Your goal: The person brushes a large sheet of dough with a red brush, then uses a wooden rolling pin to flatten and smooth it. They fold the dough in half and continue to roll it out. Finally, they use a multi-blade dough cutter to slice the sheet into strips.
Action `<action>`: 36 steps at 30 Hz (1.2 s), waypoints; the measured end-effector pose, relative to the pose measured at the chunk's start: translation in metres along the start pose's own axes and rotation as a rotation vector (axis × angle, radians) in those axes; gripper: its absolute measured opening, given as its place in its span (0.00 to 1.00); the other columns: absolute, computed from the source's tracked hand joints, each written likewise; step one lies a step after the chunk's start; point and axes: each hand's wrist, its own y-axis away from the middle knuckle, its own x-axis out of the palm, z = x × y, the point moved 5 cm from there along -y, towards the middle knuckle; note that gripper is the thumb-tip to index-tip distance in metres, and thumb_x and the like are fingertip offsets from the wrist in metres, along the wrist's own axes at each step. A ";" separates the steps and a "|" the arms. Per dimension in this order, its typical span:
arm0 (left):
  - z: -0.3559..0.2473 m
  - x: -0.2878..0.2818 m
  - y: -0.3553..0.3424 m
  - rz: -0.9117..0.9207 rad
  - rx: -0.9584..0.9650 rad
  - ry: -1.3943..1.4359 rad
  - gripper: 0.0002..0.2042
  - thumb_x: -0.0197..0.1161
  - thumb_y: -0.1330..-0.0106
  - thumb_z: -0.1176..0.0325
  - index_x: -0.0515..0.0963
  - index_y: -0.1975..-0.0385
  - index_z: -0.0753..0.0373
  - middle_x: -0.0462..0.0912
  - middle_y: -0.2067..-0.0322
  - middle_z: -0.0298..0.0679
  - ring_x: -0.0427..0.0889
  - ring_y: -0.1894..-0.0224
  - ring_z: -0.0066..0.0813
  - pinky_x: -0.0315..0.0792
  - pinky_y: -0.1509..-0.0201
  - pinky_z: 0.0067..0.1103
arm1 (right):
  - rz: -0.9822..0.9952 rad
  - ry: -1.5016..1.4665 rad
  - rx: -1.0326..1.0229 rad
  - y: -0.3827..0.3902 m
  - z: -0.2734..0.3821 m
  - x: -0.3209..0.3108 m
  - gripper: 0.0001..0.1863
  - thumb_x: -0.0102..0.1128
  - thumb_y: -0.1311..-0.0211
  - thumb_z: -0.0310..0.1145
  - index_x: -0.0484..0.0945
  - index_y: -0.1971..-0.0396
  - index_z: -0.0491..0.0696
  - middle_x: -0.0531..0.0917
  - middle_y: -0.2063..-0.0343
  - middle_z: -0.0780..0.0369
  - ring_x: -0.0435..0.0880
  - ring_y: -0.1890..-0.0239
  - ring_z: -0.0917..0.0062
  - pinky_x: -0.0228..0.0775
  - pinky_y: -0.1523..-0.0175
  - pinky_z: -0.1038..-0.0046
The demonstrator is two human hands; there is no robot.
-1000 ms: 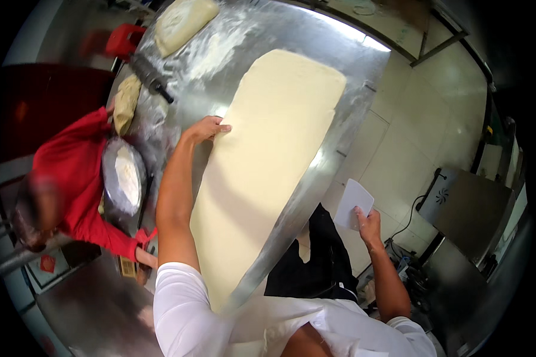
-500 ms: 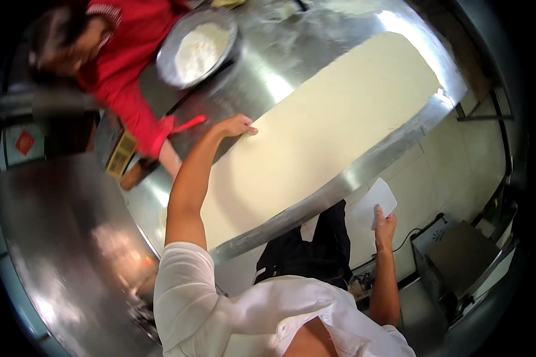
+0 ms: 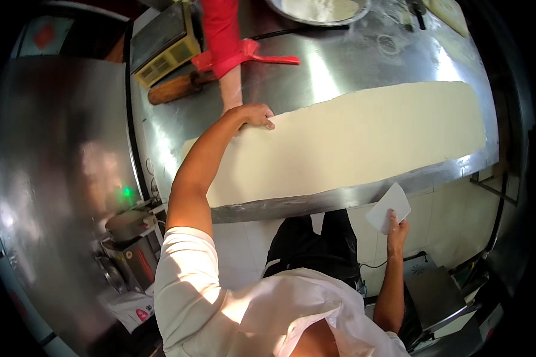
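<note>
A long, pale sheet of dough [image 3: 363,134] lies flat along the metal table, close to its near edge. My left hand [image 3: 256,115] is at the sheet's far edge, its bent fingers and thumb closed on the dough there. Off the table's near side, my right hand [image 3: 397,232] grips a white, flat dough scraper [image 3: 389,209] with rounded corners, thumb on its face. The scraper is held up, apart from the dough. A co-worker's red sleeve [image 3: 221,35] reaches in from the far side; that person's hand is mostly hidden behind my left forearm.
A wooden rolling pin [image 3: 175,89] lies at the table's far left, beside a yellow-sided scale-like device [image 3: 168,44]. A metal bowl of white flour [image 3: 321,15] stands at the far edge. Lower right, a dark-topped metal appliance [image 3: 432,291] stands on the floor.
My view has turned, so the table and dough now lie more level across it. My left hand stays at the dough's far edge, and the scraper remains in my right hand.
</note>
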 end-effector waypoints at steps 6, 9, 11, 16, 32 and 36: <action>0.075 0.025 0.023 0.021 -0.088 -0.113 0.18 0.70 0.39 0.60 0.84 0.52 0.62 0.87 0.59 0.47 0.85 0.56 0.39 0.76 0.52 0.35 | 0.155 0.107 -0.033 -0.003 0.016 0.033 0.18 0.60 0.29 0.39 0.81 0.56 0.36 0.83 0.64 0.65 0.77 0.63 0.83 0.70 0.58 0.76; 0.101 0.028 0.035 0.004 -0.071 -0.132 0.18 0.70 0.40 0.60 0.84 0.52 0.61 0.87 0.60 0.46 0.85 0.56 0.40 0.76 0.52 0.35 | 0.179 0.182 -0.059 -0.001 0.031 0.050 0.17 0.60 0.30 0.39 0.82 0.59 0.36 0.83 0.67 0.66 0.76 0.65 0.84 0.70 0.60 0.76; 0.115 0.027 0.051 -0.026 -0.052 -0.076 0.17 0.70 0.40 0.61 0.84 0.54 0.61 0.87 0.61 0.45 0.85 0.57 0.40 0.76 0.53 0.34 | 0.180 0.228 -0.153 0.007 0.045 0.062 0.17 0.60 0.30 0.39 0.82 0.62 0.37 0.83 0.69 0.67 0.75 0.66 0.84 0.69 0.61 0.76; 0.158 0.017 0.080 -0.054 -0.101 -0.131 0.17 0.71 0.41 0.60 0.85 0.55 0.61 0.87 0.61 0.45 0.85 0.59 0.39 0.76 0.55 0.35 | 0.225 0.210 -0.176 0.020 0.053 0.086 0.18 0.60 0.31 0.40 0.81 0.64 0.36 0.81 0.72 0.67 0.74 0.69 0.85 0.68 0.65 0.76; 0.334 0.056 0.171 -0.448 -0.295 0.028 0.18 0.70 0.40 0.58 0.84 0.59 0.66 0.86 0.67 0.47 0.84 0.60 0.37 0.77 0.55 0.32 | 0.345 0.456 -0.249 0.037 0.097 0.130 0.17 0.59 0.30 0.37 0.81 0.59 0.35 0.85 0.68 0.62 0.78 0.64 0.81 0.72 0.58 0.72; 0.385 0.124 0.200 -0.575 -0.415 0.749 0.15 0.68 0.35 0.60 0.83 0.64 0.68 0.86 0.68 0.42 0.84 0.63 0.28 0.79 0.58 0.26 | 0.542 0.302 -0.290 0.024 0.122 0.202 0.19 0.60 0.31 0.40 0.81 0.58 0.35 0.85 0.66 0.61 0.79 0.65 0.81 0.73 0.57 0.74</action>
